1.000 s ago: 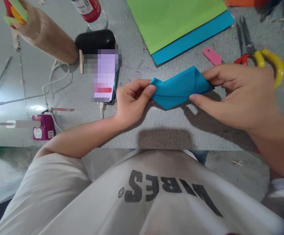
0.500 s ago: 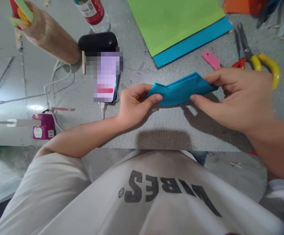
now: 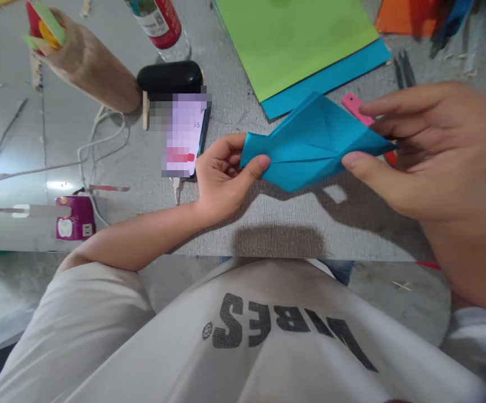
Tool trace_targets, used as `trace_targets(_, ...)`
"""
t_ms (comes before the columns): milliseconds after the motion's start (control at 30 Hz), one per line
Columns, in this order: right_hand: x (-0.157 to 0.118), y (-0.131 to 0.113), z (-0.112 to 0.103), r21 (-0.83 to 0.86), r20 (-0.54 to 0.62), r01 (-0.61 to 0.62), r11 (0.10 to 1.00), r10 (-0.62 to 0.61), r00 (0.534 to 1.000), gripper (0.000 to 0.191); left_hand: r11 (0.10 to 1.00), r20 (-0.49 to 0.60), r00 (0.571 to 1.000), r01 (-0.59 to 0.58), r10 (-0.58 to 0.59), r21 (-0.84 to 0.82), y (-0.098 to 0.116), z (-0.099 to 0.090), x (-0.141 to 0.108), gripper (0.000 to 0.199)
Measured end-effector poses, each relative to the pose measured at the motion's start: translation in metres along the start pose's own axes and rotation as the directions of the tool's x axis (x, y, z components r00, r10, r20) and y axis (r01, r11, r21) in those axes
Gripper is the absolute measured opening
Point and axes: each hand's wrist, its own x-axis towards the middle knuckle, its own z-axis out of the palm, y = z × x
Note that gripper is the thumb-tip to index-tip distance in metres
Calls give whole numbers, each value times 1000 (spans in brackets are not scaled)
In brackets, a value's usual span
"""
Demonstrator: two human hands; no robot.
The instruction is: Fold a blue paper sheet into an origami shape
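A folded piece of blue paper (image 3: 305, 148) is held above the grey table, its creased face turned up and its right end pointed. My left hand (image 3: 228, 173) pinches the left end, thumb on top and fingers curled behind. At the right, my right hand (image 3: 431, 145) has its thumb on the paper's lower right edge; its fingers reach behind the pointed end and are partly blurred. Beyond the paper lie a green sheet (image 3: 297, 45) and a blue sheet (image 3: 352, 67) under it.
Left of my left hand is a phone (image 3: 186, 134) with a cable, beside a black case (image 3: 169, 78). Farther back stand a bottle (image 3: 159, 25) and a brown holder (image 3: 95, 67). A purple adapter (image 3: 75, 218), pink tool (image 3: 355, 109) and partly hidden scissors (image 3: 404, 70) also lie there.
The blue paper has opened out and tilted, showing more of its creased face. My right hand has moved right and slightly up, covering the scissors' handles; my left hand has shifted slightly left.
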Motion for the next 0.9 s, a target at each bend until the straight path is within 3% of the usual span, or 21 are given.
trace_targets(100, 12, 7, -4, 115, -36, 2, 993, 2, 999, 54, 999, 126, 991, 32, -35, 30, -8, -5, -3, 69)
trace_targets(167, 19, 15, -3, 105, 32, -58, 993, 55, 998, 51, 997, 218, 975, 33, -48, 73, -10, -11, -6, 77)
trace_targets(267, 24, 27, 3, 27, 136, -151, 988, 146, 980, 51, 971, 279, 959, -26, -43, 238, -7, -19, -7, 74)
trace_targets(333, 23, 30, 9, -22, 200, -178, 984, 178, 963, 44, 903, 280, 960, -106, -16, 417, -1, -22, -4, 65)
trace_targets(467, 19, 21, 17, -121, 274, -130, 984, 159, 949, 30, 658, 353, 931, -325, 95, 679, 11, -24, 3, 37)
trace_targets(533, 18, 17, 18, -133, 280, -110, 985, 144, 949, 29, 582, 486, 862, -471, 144, 663, 16, -24, 4, 24)
trace_targets(600, 18, 17, 18, -151, 270, -74, 986, 113, 956, 30, 561, 618, 771, -583, 154, 588, 19, -23, 4, 30)
trace_targets(667, 18, 19, 18, -194, 269, -8, 981, 61, 961, 28, 561, 688, 710, -633, 148, 533, 20, -23, 2, 36)
trace_targets(767, 18, 22, 16, -247, 301, 77, 966, 1, 954, 23, 549, 708, 688, -657, 159, 516, 21, -23, 1, 37)
trace_targets(900, 15, 27, 17, -257, 302, 101, 961, -19, 953, 16, 517, 716, 677, -681, 173, 519, 22, -21, 0, 40)
